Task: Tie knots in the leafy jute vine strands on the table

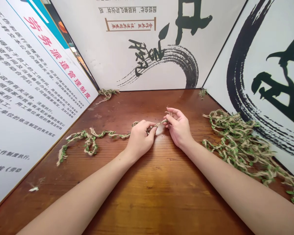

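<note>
Your left hand (139, 138) and right hand (177, 129) have their fingertips closed on a tan jute-twine garland with small green leaves (159, 124), which runs sideways across the brown wooden tabletop (166, 202), its long end trailing past your left hand.

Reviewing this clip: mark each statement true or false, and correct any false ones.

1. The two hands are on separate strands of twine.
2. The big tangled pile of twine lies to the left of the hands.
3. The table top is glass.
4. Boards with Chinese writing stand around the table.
1. False: the left hand and right hand both hold one leafy twine strand.
2. False: the tangled pile lies right of the right hand.
3. False: the table top is wood.
4. True: the boards stand along its edges.
</note>
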`<state>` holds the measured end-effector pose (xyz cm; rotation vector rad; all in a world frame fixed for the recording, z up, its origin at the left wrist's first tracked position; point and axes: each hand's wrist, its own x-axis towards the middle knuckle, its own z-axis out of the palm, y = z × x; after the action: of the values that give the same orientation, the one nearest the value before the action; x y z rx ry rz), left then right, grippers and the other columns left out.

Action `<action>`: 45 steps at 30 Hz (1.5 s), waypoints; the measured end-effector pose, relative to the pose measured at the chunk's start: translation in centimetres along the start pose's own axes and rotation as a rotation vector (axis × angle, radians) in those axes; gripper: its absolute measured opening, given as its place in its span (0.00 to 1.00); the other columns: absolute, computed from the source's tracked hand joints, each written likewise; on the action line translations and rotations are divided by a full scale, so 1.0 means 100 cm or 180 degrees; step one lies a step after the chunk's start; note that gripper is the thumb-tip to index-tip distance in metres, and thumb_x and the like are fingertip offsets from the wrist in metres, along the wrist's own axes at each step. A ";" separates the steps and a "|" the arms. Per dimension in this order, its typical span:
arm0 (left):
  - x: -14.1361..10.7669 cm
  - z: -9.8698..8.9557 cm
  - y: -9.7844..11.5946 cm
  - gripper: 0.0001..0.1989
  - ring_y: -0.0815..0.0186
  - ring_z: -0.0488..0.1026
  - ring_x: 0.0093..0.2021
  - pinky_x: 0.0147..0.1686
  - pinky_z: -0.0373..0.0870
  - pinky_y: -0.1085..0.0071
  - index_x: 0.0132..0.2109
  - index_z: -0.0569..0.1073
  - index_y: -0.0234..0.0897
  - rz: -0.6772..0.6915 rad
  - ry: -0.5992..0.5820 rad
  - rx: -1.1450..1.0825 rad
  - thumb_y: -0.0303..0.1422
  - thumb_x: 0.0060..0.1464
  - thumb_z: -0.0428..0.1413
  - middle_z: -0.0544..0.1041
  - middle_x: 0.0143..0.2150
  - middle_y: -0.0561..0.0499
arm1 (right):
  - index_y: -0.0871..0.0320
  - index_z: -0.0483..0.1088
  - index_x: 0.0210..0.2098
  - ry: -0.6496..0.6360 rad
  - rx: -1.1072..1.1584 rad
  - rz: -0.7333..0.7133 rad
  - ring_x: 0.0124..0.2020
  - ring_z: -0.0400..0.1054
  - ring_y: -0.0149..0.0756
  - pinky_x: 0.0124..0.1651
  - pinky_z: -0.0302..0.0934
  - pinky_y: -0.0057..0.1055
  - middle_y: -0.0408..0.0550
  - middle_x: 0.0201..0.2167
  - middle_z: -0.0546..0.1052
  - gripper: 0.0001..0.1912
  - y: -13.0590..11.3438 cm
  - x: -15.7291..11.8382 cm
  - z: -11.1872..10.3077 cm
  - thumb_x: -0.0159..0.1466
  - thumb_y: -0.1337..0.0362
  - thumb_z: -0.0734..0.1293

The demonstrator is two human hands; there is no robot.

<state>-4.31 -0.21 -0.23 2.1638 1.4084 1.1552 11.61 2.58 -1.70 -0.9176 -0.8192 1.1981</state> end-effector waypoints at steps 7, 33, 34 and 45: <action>0.001 -0.002 0.002 0.06 0.61 0.75 0.37 0.43 0.69 0.64 0.36 0.79 0.39 -0.0188 0.0143 -0.0052 0.29 0.60 0.58 0.81 0.35 0.49 | 0.47 0.66 0.54 0.0966 -0.1056 -0.1015 0.51 0.69 0.41 0.50 0.67 0.39 0.51 0.59 0.67 0.24 -0.003 -0.008 -0.002 0.59 0.65 0.69; 0.003 -0.007 0.005 0.16 0.69 0.65 0.24 0.29 0.60 0.70 0.20 0.69 0.37 -0.0916 0.0023 -0.0828 0.34 0.54 0.57 0.71 0.19 0.54 | 0.57 0.74 0.45 -0.0531 -0.1905 -0.1117 0.35 0.74 0.36 0.42 0.67 0.34 0.47 0.33 0.80 0.11 -0.004 -0.018 0.002 0.67 0.64 0.63; 0.003 -0.007 0.005 0.17 0.70 0.64 0.23 0.29 0.60 0.70 0.19 0.68 0.37 -0.0926 0.0041 -0.0872 0.34 0.55 0.57 0.70 0.19 0.54 | 0.57 0.74 0.45 -0.0457 -0.1916 -0.1077 0.35 0.74 0.36 0.42 0.67 0.34 0.46 0.33 0.80 0.10 -0.005 -0.017 0.001 0.66 0.64 0.63; 0.005 -0.006 0.004 0.12 0.72 0.65 0.18 0.19 0.61 0.75 0.39 0.75 0.36 -0.0967 -0.0055 -0.2670 0.42 0.61 0.57 0.74 0.24 0.54 | 0.58 0.76 0.33 -0.0445 -0.2473 -0.1082 0.28 0.69 0.33 0.34 0.61 0.31 0.46 0.28 0.79 0.11 -0.007 -0.019 0.004 0.66 0.59 0.66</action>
<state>-4.43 -0.09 0.64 1.3229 0.9382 1.2862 11.19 0.73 -0.98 -1.2517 -1.5401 0.6369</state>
